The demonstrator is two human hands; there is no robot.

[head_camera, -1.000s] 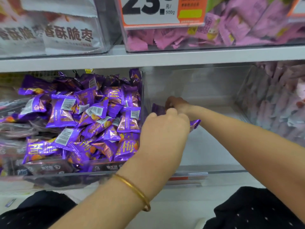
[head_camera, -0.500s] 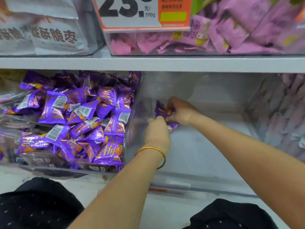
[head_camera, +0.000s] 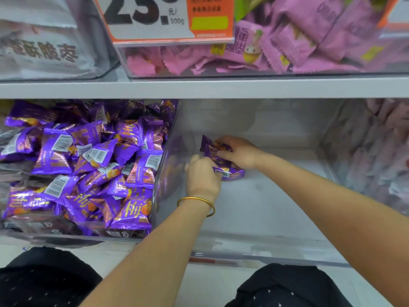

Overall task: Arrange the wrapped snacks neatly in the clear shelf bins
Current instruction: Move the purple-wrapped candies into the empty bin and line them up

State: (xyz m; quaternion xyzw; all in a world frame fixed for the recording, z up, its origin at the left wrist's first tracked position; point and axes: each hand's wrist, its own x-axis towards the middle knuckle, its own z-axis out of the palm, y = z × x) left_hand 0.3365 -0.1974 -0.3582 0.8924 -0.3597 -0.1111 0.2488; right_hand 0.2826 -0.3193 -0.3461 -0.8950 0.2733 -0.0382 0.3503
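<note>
Both my hands reach into the middle clear bin [head_camera: 254, 251] on the lower shelf. My right hand [head_camera: 240, 152] grips a small stack of purple wrapped snacks [head_camera: 213, 149] near the bin's back left. My left hand [head_camera: 202, 176], with a gold bangle on its wrist, is closed beside them, touching a purple snack [head_camera: 230, 173] that lies on the bin floor with its barcode up. The bin to the left [head_camera: 66, 234] is heaped with the same purple snacks [head_camera: 95, 165].
A bin of pale pink packets [head_camera: 374, 151] stands to the right. On the upper shelf [head_camera: 199, 87] sit a bin of pink snacks [head_camera: 287, 52] with an orange price tag [head_camera: 166, 18] and a bin of white packets [head_camera: 44, 49]. My dark-clothed knees fill the bottom.
Both hands have reached deeper into the middle bin, toward its back left. The right hand keeps its purple snacks; one more now lies on the bin floor by the left hand.
</note>
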